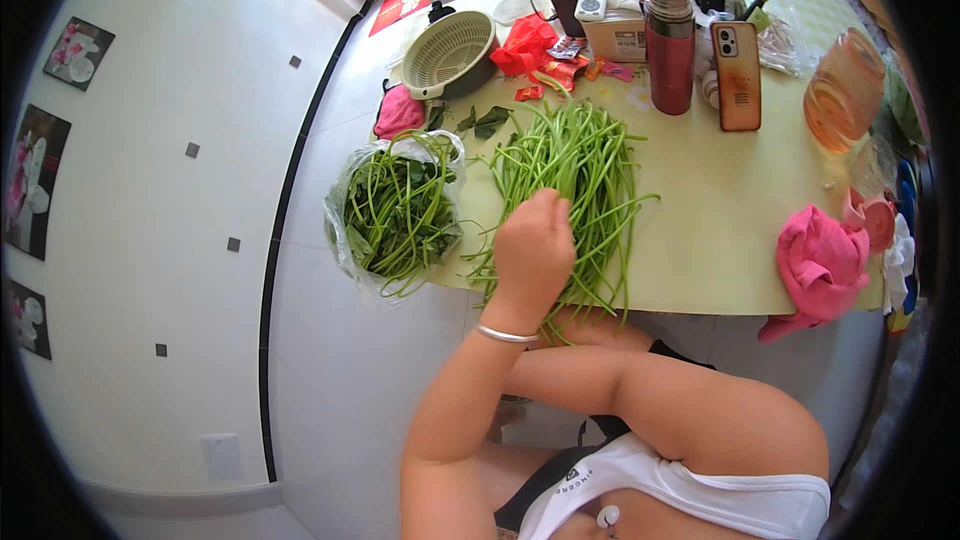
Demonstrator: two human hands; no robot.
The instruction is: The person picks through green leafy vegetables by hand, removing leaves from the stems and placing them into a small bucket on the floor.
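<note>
A big pile of long green leafless stems [590, 160] lies on the pale yellow table, its ends hanging over the front edge. Over the pile's near part is my left hand [537, 240], closed, a silver bangle at its wrist. Whatever its fingers hold is hidden beneath it. My right forearm [570, 380] reaches across to the left and passes behind my left forearm, which hides the right hand. Left of the pile, a clear plastic bag [340, 215] holds leafy greens and stems [405, 205]. A few loose leaves [490, 122] lie behind it.
Far left on the table stand a colander in a basin [450, 52] and a pink cloth [400, 112]. A red flask [669, 55], an upright phone [737, 80] and a white box [615, 38] stand behind. At right are a clear orange container [845, 90] and a pink cloth [822, 262].
</note>
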